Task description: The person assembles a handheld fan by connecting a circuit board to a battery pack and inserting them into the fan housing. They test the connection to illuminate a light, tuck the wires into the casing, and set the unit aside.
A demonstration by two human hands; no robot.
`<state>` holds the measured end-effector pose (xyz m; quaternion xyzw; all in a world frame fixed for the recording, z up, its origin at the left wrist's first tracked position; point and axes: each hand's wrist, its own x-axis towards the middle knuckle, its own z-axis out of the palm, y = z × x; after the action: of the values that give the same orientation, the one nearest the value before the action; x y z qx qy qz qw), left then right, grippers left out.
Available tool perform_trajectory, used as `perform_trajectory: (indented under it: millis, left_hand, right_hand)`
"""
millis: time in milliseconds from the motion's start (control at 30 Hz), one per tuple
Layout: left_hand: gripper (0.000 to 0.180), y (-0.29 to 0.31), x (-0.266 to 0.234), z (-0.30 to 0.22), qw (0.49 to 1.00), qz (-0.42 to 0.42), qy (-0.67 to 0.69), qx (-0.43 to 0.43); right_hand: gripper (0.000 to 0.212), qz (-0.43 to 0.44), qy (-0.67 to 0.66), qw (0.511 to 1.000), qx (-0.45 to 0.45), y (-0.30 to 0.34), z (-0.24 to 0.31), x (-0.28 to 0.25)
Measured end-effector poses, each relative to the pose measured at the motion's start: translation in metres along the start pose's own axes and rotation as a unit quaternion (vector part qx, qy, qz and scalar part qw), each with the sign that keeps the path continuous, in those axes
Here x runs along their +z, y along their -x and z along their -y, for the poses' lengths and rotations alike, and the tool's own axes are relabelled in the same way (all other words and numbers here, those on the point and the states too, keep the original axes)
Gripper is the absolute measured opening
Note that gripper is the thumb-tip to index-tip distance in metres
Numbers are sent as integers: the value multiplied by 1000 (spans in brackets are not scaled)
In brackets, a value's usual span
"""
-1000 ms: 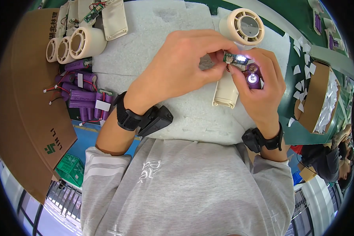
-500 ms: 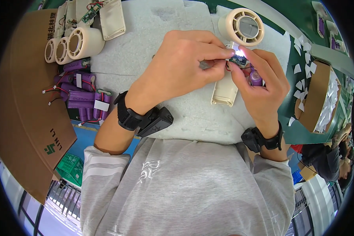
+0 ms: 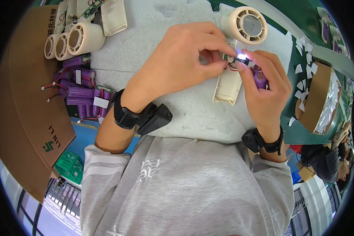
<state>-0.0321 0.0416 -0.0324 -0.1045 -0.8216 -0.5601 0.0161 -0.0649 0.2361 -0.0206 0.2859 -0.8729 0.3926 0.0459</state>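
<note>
My right hand (image 3: 266,84) pinches a small circuit board (image 3: 242,59) with a bright white light glowing on it. A purple cylindrical battery (image 3: 260,78) is tucked against its palm. My left hand (image 3: 185,61) meets it from the left, thumb and forefinger closed in a pinch at the board's left end. Fingertips hide what exactly they grip there. Red and dark wires (image 3: 233,67) run beneath the fingertips. Under both hands lies a cream handle shell (image 3: 227,88), open side up, joined to a round fan head (image 3: 251,25) with a grey centre disc.
White foam sheet (image 3: 192,114) covers the worktop. On the left are purple batteries with leads (image 3: 80,93), several cream fan heads (image 3: 84,38), a loose shell cover (image 3: 114,17) and a big cardboard box (image 3: 31,106). A smaller carton (image 3: 316,98) and white paper pieces (image 3: 301,84) are right.
The left thumb and forefinger have spread slightly, exposing a green-and-white part between them. The right hand has shifted a little right with the board, and more of the battery shows.
</note>
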Motion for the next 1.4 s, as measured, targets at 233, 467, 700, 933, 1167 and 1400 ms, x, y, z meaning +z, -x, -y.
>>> perform_trajectory:
  millis: [233, 467, 700, 933, 1167, 1400]
  left_hand:
    - [37, 1, 3, 3, 990, 35, 115, -69]
    - [38, -1, 5, -2, 979, 56, 138, -136]
    - [37, 0, 8, -2, 982, 38, 125, -134]
    - [34, 0, 10, -2, 984, 22, 110, -137]
    - [36, -4, 8, -3, 997, 14, 11, -80]
    - [39, -3, 9, 3, 996, 4, -59, 71]
  right_hand:
    - [22, 20, 18, 1000, 3, 3, 3, -1]
    - [22, -36, 35, 998, -49, 1, -1, 4]
    - [21, -48, 63, 996, -45, 3, -1, 6]
    - [19, -32, 80, 995, -44, 3, 1, 3]
    - [19, -13, 66, 997, -26, -1, 0, 1]
    - [26, 117, -68, 973, 186, -9, -2, -14]
